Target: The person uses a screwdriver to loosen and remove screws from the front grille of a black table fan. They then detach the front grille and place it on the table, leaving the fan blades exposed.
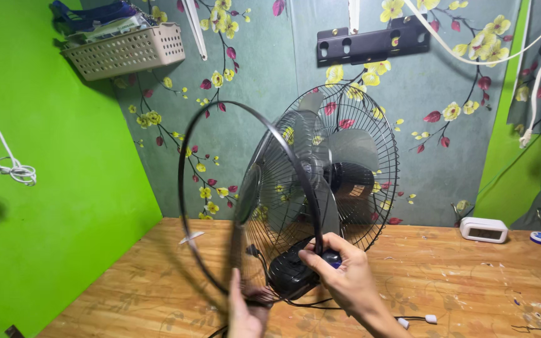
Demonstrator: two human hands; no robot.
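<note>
the black wire-cage table fan (339, 181) stands on the worn wooden tabletop (471, 281), its front grille (264, 206) swung out. your right hand (339, 275) pinches the thin black plastic rim ring (186, 188), apparently steadying it; your left hand (245, 310) grips the grille's lower edge as support.

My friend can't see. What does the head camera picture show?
Two hands hold parts of a black electric fan over a wooden table: the left hand grips a loose black ring, and the right hand rests by the front grille. Behind is flowered wallpaper.
</note>
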